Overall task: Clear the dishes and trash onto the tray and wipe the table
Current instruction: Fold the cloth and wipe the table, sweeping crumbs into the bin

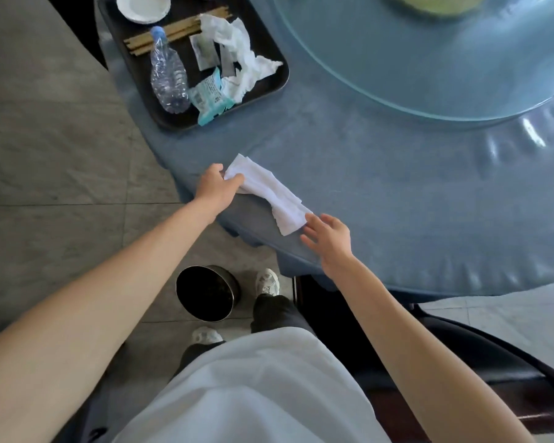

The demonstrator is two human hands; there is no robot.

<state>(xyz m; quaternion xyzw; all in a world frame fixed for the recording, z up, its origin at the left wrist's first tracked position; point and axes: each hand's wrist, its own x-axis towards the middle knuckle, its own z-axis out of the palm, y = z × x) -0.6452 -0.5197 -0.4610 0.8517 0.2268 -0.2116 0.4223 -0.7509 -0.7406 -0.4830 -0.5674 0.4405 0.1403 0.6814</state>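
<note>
A white cloth [269, 193] lies stretched along the near edge of the round table [397, 187], which has a blue cover. My left hand [218, 187] pinches the cloth's far left end. My right hand [328, 239] hovers with fingers spread at the cloth's near right end, touching or just off it. At the upper left a dark tray [269, 87] carries a clear plastic bottle [167, 76], chopsticks [173, 30], crumpled white napkins [240, 52], small wrappers [210, 97] and a white dish [143, 6].
A glass turntable [429, 59] covers the table's far right part. On the tiled floor below the table edge stands a round metal bin [205, 294]. A dark chair [461, 362] is at the lower right, close to my legs.
</note>
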